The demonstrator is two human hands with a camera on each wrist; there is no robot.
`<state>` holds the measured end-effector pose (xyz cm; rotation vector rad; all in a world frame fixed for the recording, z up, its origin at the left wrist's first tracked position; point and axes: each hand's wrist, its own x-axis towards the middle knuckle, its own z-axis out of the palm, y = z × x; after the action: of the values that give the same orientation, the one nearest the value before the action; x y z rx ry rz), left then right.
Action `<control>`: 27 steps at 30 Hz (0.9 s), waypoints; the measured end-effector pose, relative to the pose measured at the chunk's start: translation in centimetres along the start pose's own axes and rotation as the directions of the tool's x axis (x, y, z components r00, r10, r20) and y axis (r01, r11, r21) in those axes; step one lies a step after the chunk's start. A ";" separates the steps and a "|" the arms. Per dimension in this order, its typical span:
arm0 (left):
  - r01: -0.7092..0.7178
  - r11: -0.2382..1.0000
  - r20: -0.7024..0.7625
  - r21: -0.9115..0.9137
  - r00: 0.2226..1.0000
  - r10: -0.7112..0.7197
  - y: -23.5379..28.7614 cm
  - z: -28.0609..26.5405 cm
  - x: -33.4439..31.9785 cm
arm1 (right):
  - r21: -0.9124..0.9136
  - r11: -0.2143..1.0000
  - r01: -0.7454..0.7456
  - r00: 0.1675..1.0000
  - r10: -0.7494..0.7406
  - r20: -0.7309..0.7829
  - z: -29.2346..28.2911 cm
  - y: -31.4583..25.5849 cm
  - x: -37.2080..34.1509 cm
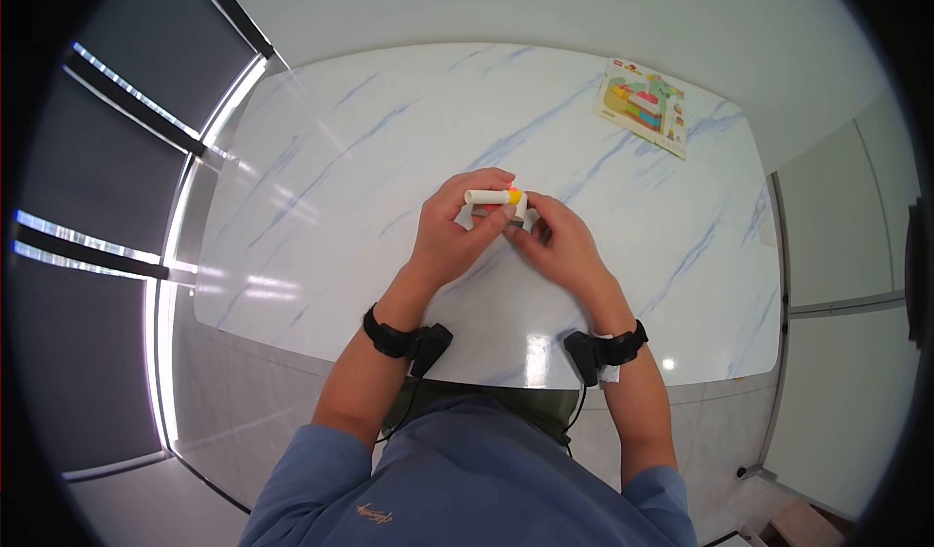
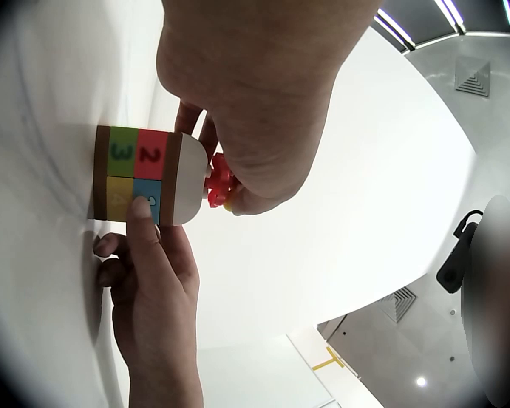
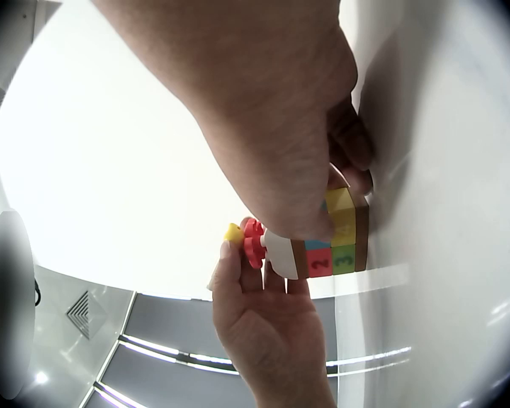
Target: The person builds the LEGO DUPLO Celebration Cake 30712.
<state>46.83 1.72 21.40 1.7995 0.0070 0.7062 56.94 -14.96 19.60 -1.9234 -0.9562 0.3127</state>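
Observation:
Both hands hold a toy block cake in the middle of the table. Its stack has numbered blocks [image 2: 123,153] in green, red, yellow and blue between brown layers, then a rounded white top [image 2: 189,178]. Above that sits a red flower-shaped piece [image 3: 253,242] with a yellow piece [image 3: 233,234]. From overhead, a white tube [image 1: 484,197] shows beside the yellow. My left hand [image 1: 449,226] grips the upper part, thumb at the yellow piece and fingers behind the white top. My right hand [image 1: 566,246] holds the blocks from the other side, its thumb over the blue one.
A booklet [image 1: 642,105] with a picture of coloured blocks lies at the far right of the white marbled table [image 1: 321,177]. Each wrist wears a black strapped camera, with a cable running down. Dark window blinds stand left, a pale cabinet right.

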 end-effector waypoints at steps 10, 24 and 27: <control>-0.005 1.000 0.009 0.019 1.000 0.005 0.0 -0.1 0.0 | 0.004 1.000 -0.024 1.000 0.024 0.011 -0.2 -0.3 0.0; -0.014 1.000 0.012 0.015 1.000 0.014 -0.1 -0.1 0.1 | -0.016 0.999 -0.029 0.999 0.029 0.030 -0.3 -0.3 0.0; -0.022 1.000 0.008 0.012 1.000 0.022 -0.3 -0.1 0.0 | -0.018 0.999 -0.034 0.999 0.035 0.032 -0.3 -0.3 0.0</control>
<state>46.90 1.91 21.15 1.8165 -0.0131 0.7163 56.94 -15.01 20.03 -1.9582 -0.9503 0.3576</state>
